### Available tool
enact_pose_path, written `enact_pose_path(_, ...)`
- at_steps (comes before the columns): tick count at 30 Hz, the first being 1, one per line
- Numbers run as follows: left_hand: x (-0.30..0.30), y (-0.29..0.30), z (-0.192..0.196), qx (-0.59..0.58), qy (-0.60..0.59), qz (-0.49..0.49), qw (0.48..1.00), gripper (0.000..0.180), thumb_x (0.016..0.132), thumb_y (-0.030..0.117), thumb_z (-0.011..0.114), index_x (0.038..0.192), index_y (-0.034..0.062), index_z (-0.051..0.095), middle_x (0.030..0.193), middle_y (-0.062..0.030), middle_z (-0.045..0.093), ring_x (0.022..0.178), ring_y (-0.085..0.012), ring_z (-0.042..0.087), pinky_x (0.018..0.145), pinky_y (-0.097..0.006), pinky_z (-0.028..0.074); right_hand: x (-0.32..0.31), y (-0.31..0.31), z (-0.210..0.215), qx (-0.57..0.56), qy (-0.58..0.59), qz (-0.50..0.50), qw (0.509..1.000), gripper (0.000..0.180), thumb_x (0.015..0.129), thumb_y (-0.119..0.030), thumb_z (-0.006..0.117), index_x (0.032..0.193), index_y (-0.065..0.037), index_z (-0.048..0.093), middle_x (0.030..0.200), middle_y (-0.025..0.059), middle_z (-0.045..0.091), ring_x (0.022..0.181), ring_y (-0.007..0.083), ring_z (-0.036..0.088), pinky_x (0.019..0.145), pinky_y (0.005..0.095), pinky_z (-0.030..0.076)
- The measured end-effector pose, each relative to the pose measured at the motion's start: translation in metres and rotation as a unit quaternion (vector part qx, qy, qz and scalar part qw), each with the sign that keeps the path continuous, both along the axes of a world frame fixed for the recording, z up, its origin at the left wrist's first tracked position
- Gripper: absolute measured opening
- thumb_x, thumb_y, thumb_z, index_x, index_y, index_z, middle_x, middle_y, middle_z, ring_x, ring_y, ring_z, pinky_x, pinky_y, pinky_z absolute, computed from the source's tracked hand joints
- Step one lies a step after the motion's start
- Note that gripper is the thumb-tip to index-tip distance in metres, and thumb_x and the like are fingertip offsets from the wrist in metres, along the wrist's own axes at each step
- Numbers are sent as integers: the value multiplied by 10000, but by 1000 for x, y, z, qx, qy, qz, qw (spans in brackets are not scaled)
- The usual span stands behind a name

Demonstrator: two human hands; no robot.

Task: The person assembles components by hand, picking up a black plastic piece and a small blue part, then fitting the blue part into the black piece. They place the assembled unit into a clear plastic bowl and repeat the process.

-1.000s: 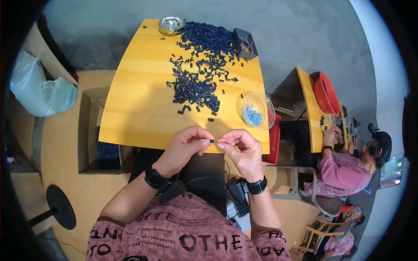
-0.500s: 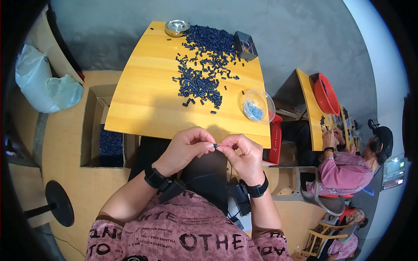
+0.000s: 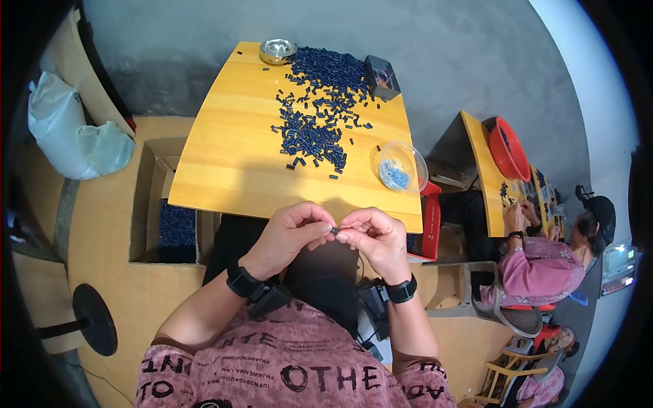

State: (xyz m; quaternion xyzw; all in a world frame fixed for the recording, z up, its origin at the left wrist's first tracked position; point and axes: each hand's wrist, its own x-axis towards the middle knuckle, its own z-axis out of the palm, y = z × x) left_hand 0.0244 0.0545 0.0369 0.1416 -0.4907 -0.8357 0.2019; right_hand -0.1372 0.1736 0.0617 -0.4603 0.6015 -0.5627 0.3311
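Note:
Above my lap, just off the table's near edge, my left hand (image 3: 294, 236) pinches a small dark cylindrical piece (image 3: 334, 231) between thumb and fingertips. My right hand (image 3: 378, 243) meets it from the other side, its thumb and index finger closed at the same piece; fingertips cover most of it. Beyond my hands, many similar dark pieces (image 3: 311, 136) lie scattered on the yellow wooden table (image 3: 224, 149), heaped thicker toward the far edge. A clear round plastic tub (image 3: 411, 158) with small light-blue parts (image 3: 393, 175) stands at the table's right corner.
A shiny metal bowl (image 3: 277, 51) and a black open box (image 3: 383, 77) stand at the far edge. On the left floor, a cardboard box (image 3: 144, 217) holds dark pieces. A red box (image 3: 430, 221) is at the right. A co-worker (image 3: 544, 262) sits by a red basin (image 3: 509, 148).
My right fingers have closed in slightly around the small piece, which now shows less. The whole view has shifted a little; both hands stay in nearly the same place.

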Motion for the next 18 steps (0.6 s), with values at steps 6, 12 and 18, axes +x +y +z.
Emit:
enact_pose_path(6, -4, -6, -7, 33, -19, 39, 999, 61, 955, 78, 592, 979, 30, 621, 826, -11, 625, 696, -66, 546, 642, -204, 451, -1, -6, -14, 41, -117, 23, 992, 146, 905, -54, 668, 1043, -7, 674, 886, 47, 711, 761, 80, 660, 601, 191, 492)
enact_pose_path(12, -6, -17, -15, 17, -30, 31, 999, 52, 933, 48, 612, 973, 17, 622, 829, -26, 635, 689, -73, 556, 642, -206, 456, -4, -15, -17, 75, -116, 22, 990, 139, 908, -56, 665, 1036, -5, 679, 926, 73, 727, 735, 81, 662, 575, 180, 480)
enact_pose_path(18, -9, -25, -22, 16, -59, 44, 997, 48, 907, 23, 632, 953, 8, 634, 823, -31, 648, 692, -75, 565, 642, -208, 460, -5, -27, -24, 92, -139, 15, 986, 112, 905, -49, 667, 1006, -2, 681, 895, 68, 722, 714, 82, 660, 558, 175, 473)
